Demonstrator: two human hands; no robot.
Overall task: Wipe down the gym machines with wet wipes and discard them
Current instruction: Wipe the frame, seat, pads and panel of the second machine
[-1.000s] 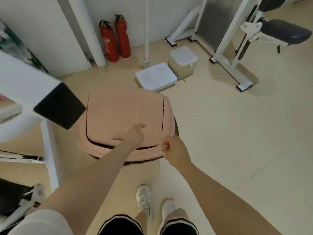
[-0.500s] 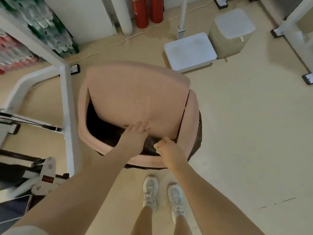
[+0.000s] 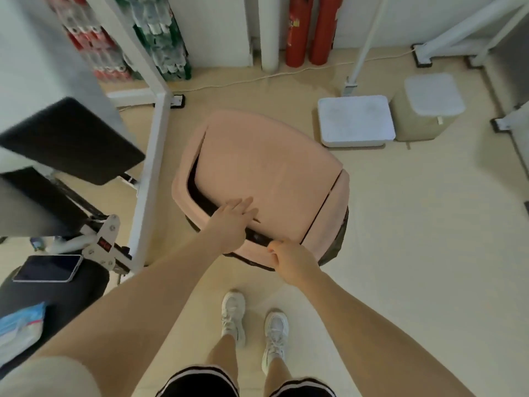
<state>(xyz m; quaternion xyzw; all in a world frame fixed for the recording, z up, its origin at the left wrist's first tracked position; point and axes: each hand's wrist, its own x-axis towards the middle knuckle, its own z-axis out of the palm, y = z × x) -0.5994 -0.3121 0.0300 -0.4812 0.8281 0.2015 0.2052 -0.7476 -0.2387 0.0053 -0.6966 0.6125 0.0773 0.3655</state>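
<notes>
A pink bin (image 3: 266, 167) with a swing lid stands on the floor in front of my feet, lined with a dark bag. My left hand (image 3: 232, 222) presses straight fingers on the lid's near edge, which is tipped in and leaves a narrow dark gap (image 3: 257, 237). My right hand (image 3: 289, 259) hovers over the bin's near rim beside that gap, its fingers curled with thumb against forefinger. No wipe shows in it. A pack of wet wipes (image 3: 20, 325) lies on a black seat at the lower left.
A white gym machine frame (image 3: 151, 167) with a black pad (image 3: 65, 141) stands close on the left, and a phone (image 3: 48, 267) lies on its seat. A white scale (image 3: 355, 120), a small beige bin (image 3: 426, 110) and two red fire extinguishers (image 3: 309, 30) stand further back.
The lid was pushed wide open half a second ago and has swung back to a narrow gap. The pale wipe seen at my right fingertips then is gone from view.
</notes>
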